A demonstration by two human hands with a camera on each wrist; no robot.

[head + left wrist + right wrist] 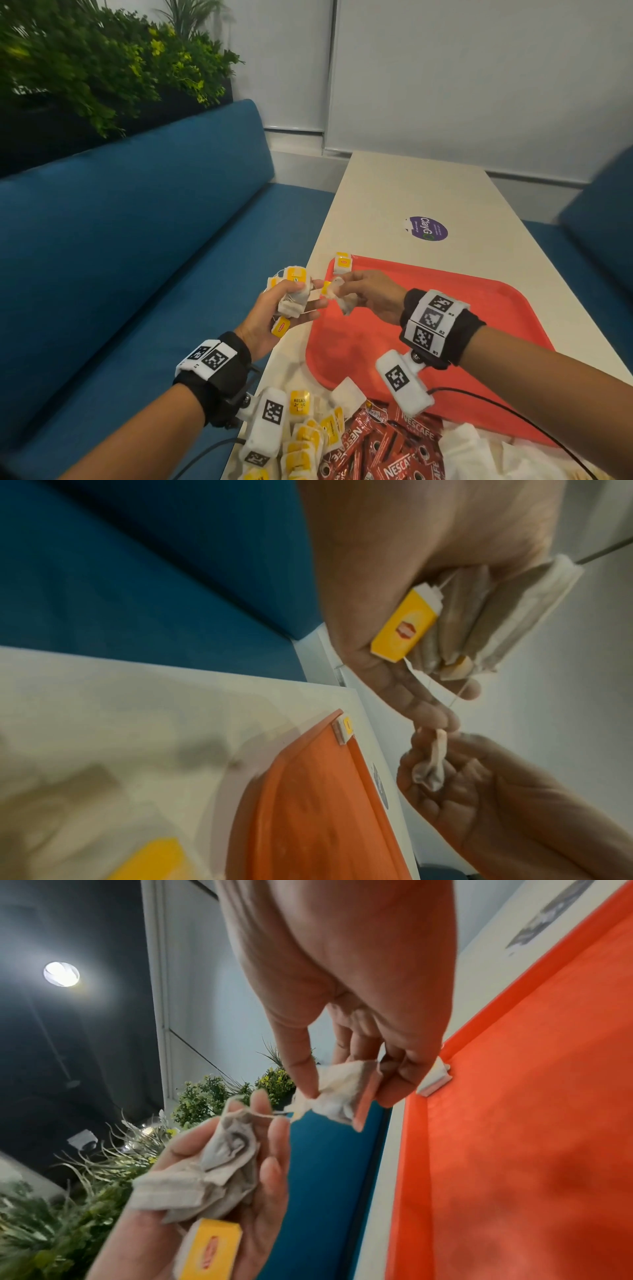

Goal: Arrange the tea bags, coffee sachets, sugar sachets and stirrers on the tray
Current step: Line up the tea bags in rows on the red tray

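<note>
Blue sofa (137, 240) left, white tabletop (411, 192) ahead, red tray (445, 325) on it. Your left hand (274, 315) curls round bunch of tea bags (294, 294) beside tray's left rim; your right hand (370, 294) pinches single tea bag (339, 1093) just beside bunch. One tea bag on tray (342, 263) sits at far-left corner. Risk — strings look tangled, so pulling single bag may drag others off onto sofa. Loose grip could spill bunch. Coffee sachets (387, 445) heaped at near edge, not yet sorted.

Tray (479, 308) smooth orange plastic, tea bags (294, 294) matt crinkly paper w/ glossy tags, bench (137, 240) blue cloth.
</note>
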